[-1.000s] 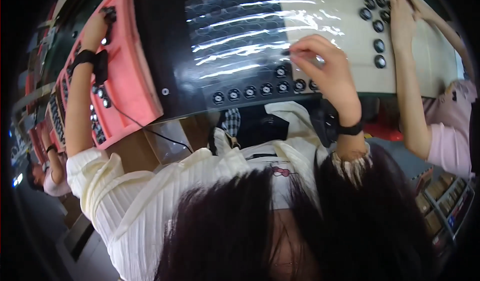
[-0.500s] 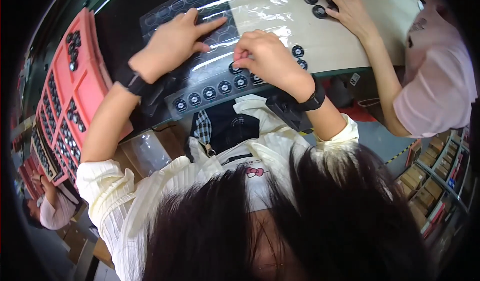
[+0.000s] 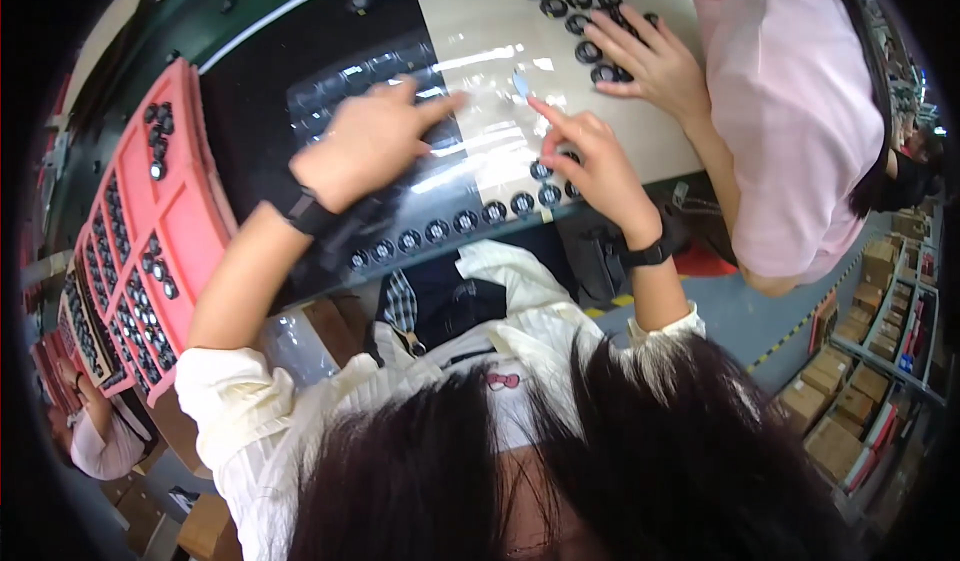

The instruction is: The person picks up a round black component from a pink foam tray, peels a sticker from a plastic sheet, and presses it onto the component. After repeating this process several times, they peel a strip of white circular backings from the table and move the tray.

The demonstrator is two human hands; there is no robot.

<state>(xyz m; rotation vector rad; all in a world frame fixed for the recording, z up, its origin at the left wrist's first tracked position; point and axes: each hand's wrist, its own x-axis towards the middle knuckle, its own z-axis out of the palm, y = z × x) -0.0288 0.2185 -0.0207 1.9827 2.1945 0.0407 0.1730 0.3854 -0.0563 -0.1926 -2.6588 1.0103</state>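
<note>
a thin, glossy sheet of clear plastic (image 3: pixel 350 73), moulded with round recesses, lies over smooth black and beige surfaces; black discs (image 3: pixel 437 231) with pale centres line its near edge; the left hand (image 3: pixel 365 146) spreads over it, palm down, index finger and thumb apart, nothing visible in its grasp; the right hand (image 3: pixel 600 166) is loosely open, index finger extended, a small pale-blue oval piece (image 3: pixel 521 85) at its tip, whether stuck there i cannot tell; leftward, a matte pink tray (image 3: pixel 185 201) has angular compartments holding dark parts.
</note>
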